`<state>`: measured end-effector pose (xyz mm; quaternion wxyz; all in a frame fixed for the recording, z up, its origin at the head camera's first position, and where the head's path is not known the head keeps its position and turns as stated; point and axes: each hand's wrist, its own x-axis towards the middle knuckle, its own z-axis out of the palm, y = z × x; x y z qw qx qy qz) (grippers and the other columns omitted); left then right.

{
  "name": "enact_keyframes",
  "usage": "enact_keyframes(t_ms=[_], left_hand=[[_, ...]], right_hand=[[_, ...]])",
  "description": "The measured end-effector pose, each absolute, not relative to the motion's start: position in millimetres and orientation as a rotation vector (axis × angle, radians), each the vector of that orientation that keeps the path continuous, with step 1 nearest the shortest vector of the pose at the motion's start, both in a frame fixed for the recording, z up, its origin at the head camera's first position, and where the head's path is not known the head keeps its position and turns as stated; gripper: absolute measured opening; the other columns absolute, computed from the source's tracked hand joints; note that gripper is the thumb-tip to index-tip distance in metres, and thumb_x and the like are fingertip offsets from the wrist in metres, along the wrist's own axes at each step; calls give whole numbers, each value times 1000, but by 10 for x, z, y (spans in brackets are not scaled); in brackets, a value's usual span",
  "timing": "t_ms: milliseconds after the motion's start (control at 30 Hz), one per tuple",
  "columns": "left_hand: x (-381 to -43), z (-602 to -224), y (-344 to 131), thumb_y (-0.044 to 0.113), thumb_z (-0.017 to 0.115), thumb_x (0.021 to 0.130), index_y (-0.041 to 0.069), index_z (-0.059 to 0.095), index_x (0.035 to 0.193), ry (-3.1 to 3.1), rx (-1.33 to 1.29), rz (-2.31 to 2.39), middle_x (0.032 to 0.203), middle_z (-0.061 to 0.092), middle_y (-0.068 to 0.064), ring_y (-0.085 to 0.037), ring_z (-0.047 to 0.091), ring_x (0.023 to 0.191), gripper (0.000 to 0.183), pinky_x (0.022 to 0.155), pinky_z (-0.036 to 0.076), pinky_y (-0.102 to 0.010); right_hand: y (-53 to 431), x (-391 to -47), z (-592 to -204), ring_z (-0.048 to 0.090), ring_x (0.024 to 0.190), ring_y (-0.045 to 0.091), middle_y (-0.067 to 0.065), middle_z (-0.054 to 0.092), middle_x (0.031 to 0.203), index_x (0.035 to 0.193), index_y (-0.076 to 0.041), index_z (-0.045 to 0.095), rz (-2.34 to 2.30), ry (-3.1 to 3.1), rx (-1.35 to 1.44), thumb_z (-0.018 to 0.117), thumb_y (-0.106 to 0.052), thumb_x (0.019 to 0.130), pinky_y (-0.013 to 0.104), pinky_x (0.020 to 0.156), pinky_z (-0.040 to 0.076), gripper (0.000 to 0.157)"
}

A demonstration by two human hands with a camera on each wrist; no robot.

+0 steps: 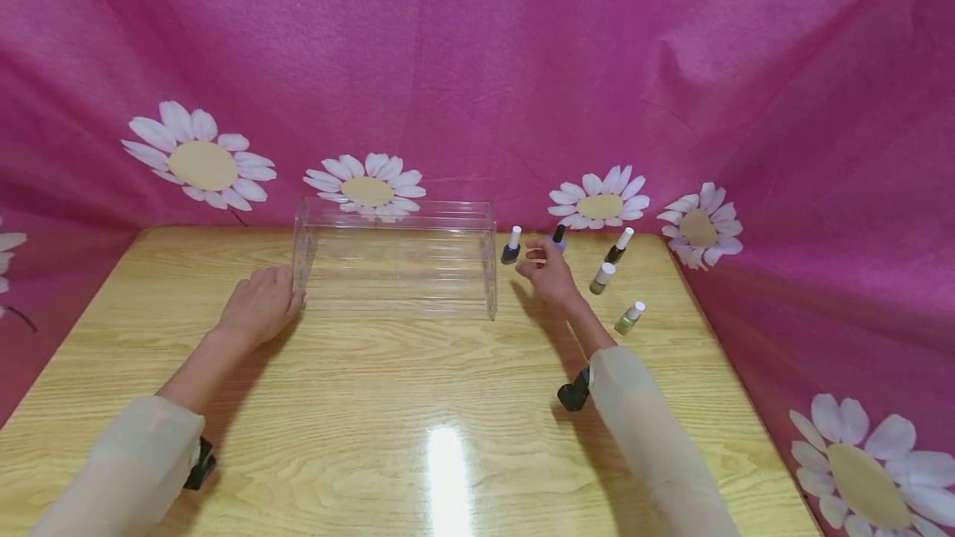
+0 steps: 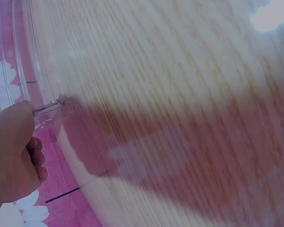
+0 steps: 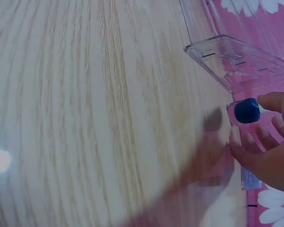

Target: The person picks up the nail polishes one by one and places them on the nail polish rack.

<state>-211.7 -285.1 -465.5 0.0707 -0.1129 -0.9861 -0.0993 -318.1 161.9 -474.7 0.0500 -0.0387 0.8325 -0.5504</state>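
Left hand [image 1: 261, 301]: you're gripping the left end of the clear rack [image 1: 395, 259] with this one, thumb pressing against its edge and fingers curling in.
Right hand [image 1: 550, 274]: you're holding thumb and fingers spread apart here, so you're not pinching anything; it's hovering just right of the dark blue bottle [image 1: 511, 254], with the fingers pointing left toward it.
Gap between hands: you're keeping them well apart, with the rack sitting between.
Clear rack: it's standing at the far side of the table, left of the bottles, showing see-through stepped tiers.
Dark blue bottle: it's standing upright under its white cap, just beside the rack's right end.
Lilac bottle [image 1: 559, 244]: it's peeking out from behind your right hand, wearing a black cap; your fingers are partly hiding it.
Other polishes: a dark brown bottle [image 1: 614, 254] is standing far right, an olive bottle [image 1: 598, 283] is sitting a bit nearer, and a green bottle [image 1: 625, 323] is standing nearest of the bunch, all wearing white caps.
Wrists: you're wearing pale sleeves [image 1: 123, 471] and a black device [image 1: 574, 392] under each forearm.
Table [image 1: 358, 404]: its light wood grain is catching a bright glare [image 1: 448, 479] on the near side.
Backdrop: pink cloth [image 1: 477, 65] with big white daisies [image 1: 203, 165] is hanging behind and along both sides.
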Motion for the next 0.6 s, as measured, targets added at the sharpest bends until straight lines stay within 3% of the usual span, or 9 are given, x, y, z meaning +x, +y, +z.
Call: enact_keyframes(t_ms=[133,300,600], left_hand=[[-2129,-4657,-2846,18,56,98,-7,49,93,-2959,-343,-305,85,56,-24,-45,57,84,26,69,45,-57],[-2151,-4649,-2832,17,58,97,-8,50,94,-2927,-350,-303,84,56,-25,-45,57,81,27,67,46,-57],[-2120,-4666,-2852,17,56,97,-9,49,95,-2939,-340,-326,87,57,-27,-47,56,84,27,69,45,-58]], right_hand=[[1545,-3194,-4795,56,106,32,24,51,119,136,4,44,-1681,2595,-99,65,3,92,35,90,46,49],[1454,-3235,-4869,46,89,28,25,47,103,133,9,42,-1728,2708,-129,69,10,83,32,78,39,57],[1375,-3293,-4969,44,120,40,31,40,130,141,6,35,-1678,2764,-170,75,11,79,48,99,40,75]])
